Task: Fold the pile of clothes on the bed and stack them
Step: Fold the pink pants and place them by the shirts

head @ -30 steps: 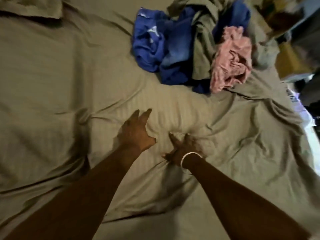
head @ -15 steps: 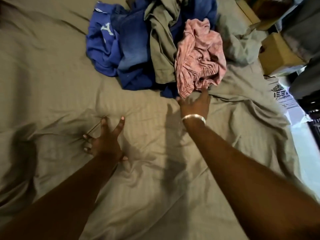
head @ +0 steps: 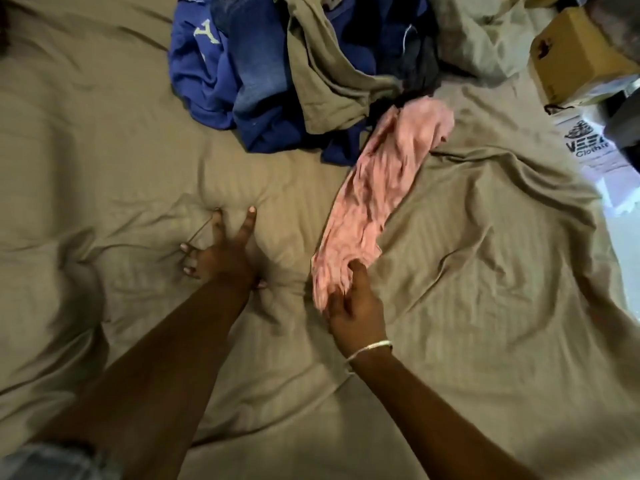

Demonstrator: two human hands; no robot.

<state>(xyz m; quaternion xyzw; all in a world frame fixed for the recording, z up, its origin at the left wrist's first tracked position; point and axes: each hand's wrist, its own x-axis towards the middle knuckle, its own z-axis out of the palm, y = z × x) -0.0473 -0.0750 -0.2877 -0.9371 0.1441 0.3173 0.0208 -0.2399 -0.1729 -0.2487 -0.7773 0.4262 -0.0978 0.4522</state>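
A pile of clothes (head: 277, 64) lies at the far middle of the bed: blue garments (head: 214, 74), an olive one (head: 322, 81) and something dark. A pink garment (head: 377, 199) stretches from the pile's near edge toward me. My right hand (head: 353, 303), with a silver bangle on the wrist, grips the pink garment's near end. My left hand (head: 221, 251) presses flat on the tan bedsheet (head: 104, 168), fingers spread, to the left of the pink garment, with a thin elastic band by its fingers.
At the bed's far right corner stands a cardboard box (head: 575, 53). A white printed bag (head: 595, 150) lies beside the bed's right edge. The sheet is wrinkled around both hands.
My right hand took hold of the pink garment at the pile and has pulled it toward me, stretching it out. The left hand stays pressed on the sheet.
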